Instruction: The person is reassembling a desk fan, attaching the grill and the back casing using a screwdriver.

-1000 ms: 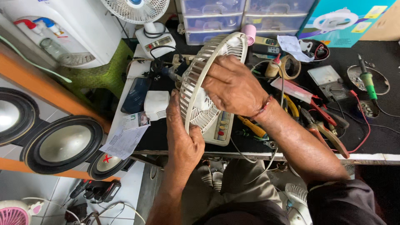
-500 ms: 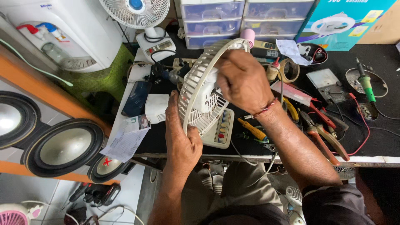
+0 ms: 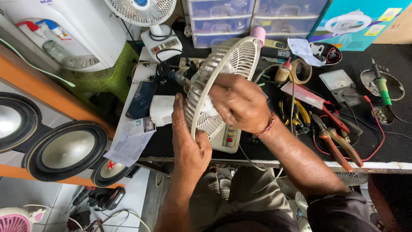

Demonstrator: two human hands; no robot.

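Left hand [image 3: 191, 148] clasped on rim of beige fan grille [image 3: 223, 81], held tilted above counter [image 3: 386, 141]. Right hand [image 3: 238, 103] closed on white cloth [image 3: 209, 104], pressed to grille's inner face. Wiping apparently under way, not finished. Nearby: pliers [image 3: 339, 141], white control box [image 3: 225, 139], speakers [image 3: 64, 150].

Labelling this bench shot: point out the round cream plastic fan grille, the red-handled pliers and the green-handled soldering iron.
Round cream plastic fan grille [image 3: 240, 53], head view, upper ribs.
Red-handled pliers [image 3: 343, 148], head view, handle.
Green-handled soldering iron [image 3: 382, 88], head view, green handle.
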